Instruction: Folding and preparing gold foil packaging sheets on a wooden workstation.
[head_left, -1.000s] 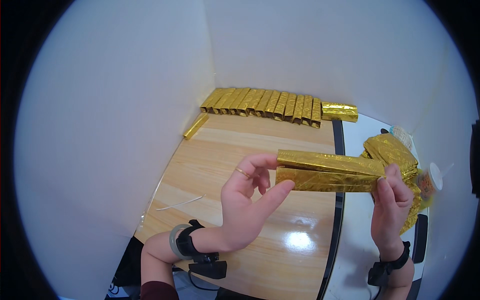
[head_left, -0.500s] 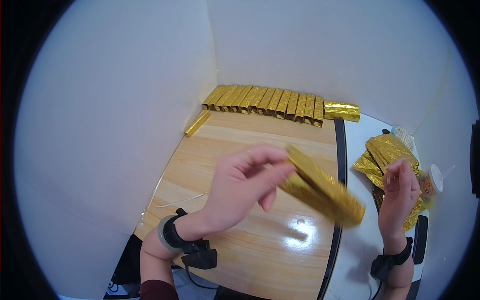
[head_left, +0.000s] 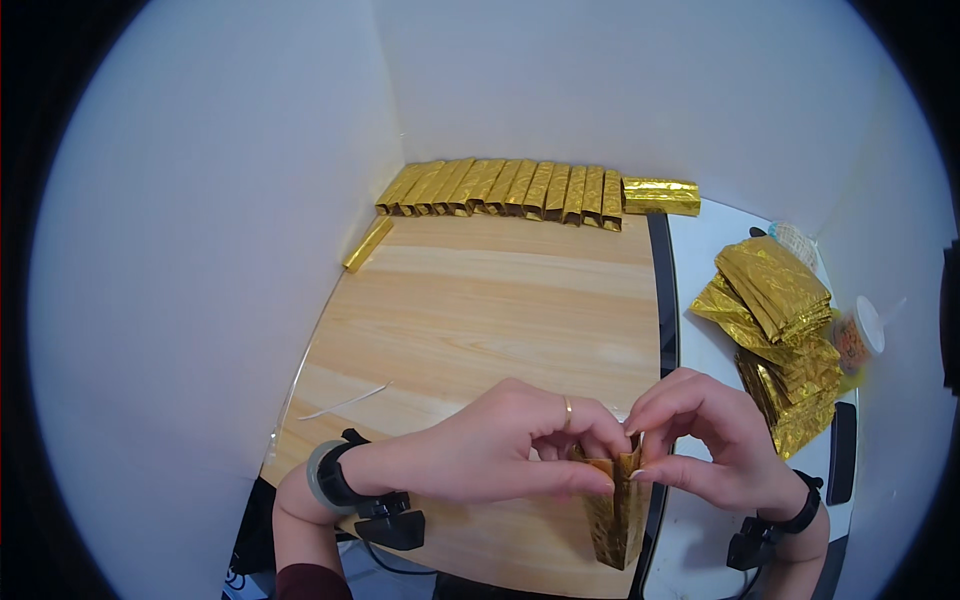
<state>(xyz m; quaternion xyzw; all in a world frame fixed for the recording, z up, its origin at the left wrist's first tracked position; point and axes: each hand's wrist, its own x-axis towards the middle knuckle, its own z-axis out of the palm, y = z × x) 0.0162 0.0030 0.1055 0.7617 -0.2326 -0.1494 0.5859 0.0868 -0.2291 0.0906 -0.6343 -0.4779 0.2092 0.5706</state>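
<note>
A gold foil paper box [head_left: 612,525], long and narrow, hangs upright below my two hands near the table's front right. My left hand [head_left: 535,440] pinches its upper left edge between thumb and fingers. On the other side, my right hand [head_left: 705,440] grips the upper right edge, its thumb and forefinger at the rim. The two hands nearly meet over the box's top end, and the fingers partly hide it. Across the back of the table stands a row of similar gold boxes [head_left: 500,187], side by side with their near ends showing openings.
At the row's right end lies another gold box [head_left: 661,196], turned sideways. A gold strip [head_left: 369,244] lies by the left wall. A white tie [head_left: 346,400] rests on the wooden table. On the right are stacked gold sheets [head_left: 775,285] and a lidded cup [head_left: 858,334].
The gold box has swung from slanting in my left hand to upright and come nearer. My right hand has moved left and taken hold of its top edge.
</note>
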